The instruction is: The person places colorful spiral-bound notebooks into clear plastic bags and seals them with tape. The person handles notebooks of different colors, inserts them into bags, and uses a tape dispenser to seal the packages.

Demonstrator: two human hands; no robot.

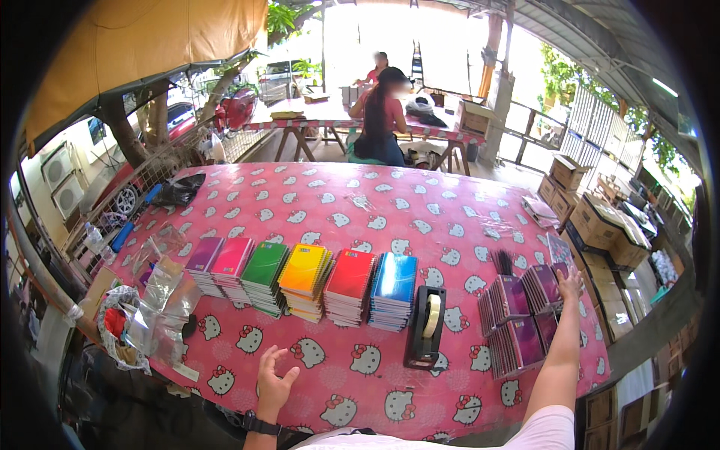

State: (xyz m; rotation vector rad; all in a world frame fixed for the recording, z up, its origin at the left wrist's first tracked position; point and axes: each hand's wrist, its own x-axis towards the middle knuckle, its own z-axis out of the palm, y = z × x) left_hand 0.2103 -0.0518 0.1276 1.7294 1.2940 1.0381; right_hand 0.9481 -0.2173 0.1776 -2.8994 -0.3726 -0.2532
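Note:
My left hand (276,381) hovers over the near part of the pink table, fingers apart and holding nothing. A black watch is on that wrist. Stretched far to the right, my right hand (570,286) has its fingers spread at the edge of the purple notebook bundles (517,341); whether it touches them I cannot tell. A row of spiral notebook stacks crosses the middle: purple (204,253), pink (232,255), green (265,264), yellow (303,268), red (349,274) and blue (394,276). Beside the blue stack stands a black tape dispenser (425,328) with a roll of tape.
Clear plastic bags (161,300) lie at the table's left edge, by a cloth-lined basket (120,322). A black bag (178,190) rests at the far left corner. Cardboard boxes (596,220) are piled beyond the right edge. Two people (386,112) are at another table behind.

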